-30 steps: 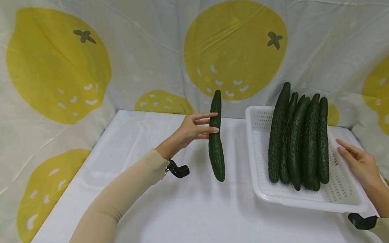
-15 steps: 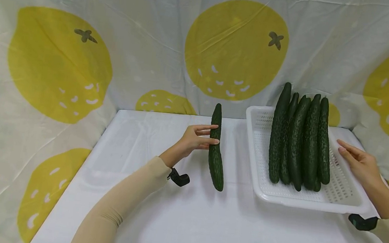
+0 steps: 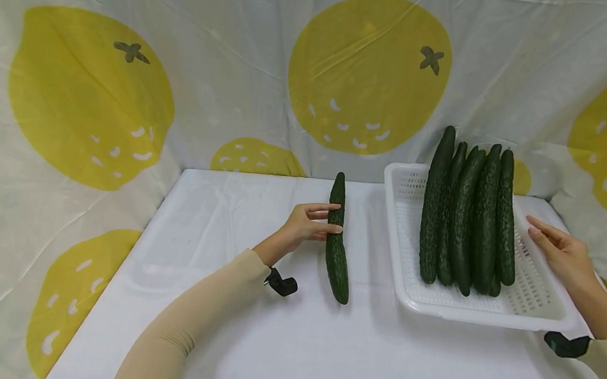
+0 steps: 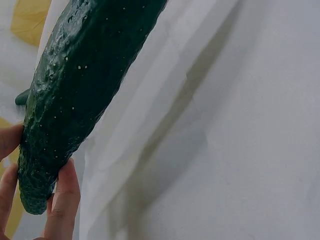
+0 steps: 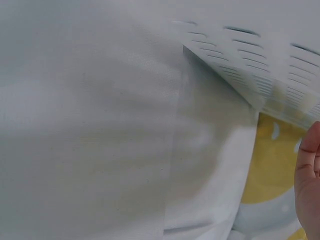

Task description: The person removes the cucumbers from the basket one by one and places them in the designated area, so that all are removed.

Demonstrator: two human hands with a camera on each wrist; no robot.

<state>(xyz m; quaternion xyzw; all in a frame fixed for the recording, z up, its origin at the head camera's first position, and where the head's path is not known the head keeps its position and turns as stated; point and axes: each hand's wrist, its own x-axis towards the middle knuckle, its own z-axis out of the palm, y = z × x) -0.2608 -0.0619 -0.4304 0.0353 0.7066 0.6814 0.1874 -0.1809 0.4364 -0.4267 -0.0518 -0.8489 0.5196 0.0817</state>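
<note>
My left hand (image 3: pixel 305 225) pinches a dark green cucumber (image 3: pixel 337 266) between thumb and fingers, left of the basket. The cucumber points lengthwise away from me, its lower end tilting right. The left wrist view shows this cucumber (image 4: pixel 85 85) large and bumpy, with the fingers (image 4: pixel 64 200) around its narrow end. Several other cucumbers (image 3: pixel 462 220) lie side by side in a white plastic basket (image 3: pixel 483 317). Fairly straight, the fingers of my right hand (image 3: pixel 566 254) touch the basket's right rim. Only part of the right hand (image 5: pixel 309 185) appears in the right wrist view, beside the slotted basket wall (image 5: pixel 280 65).
A white cloth (image 3: pixel 288 347) covers the table. Behind it hangs a pale curtain (image 3: pixel 228 54) printed with large yellow lemons. A shallow clear tray or outline (image 3: pixel 185 221) shows faintly on the table's left side. Each wrist bears a small black camera (image 3: pixel 282 282).
My left hand has come down and nearer to me with the cucumber, shifting slightly right. The right hand and the basket have stayed in place.
</note>
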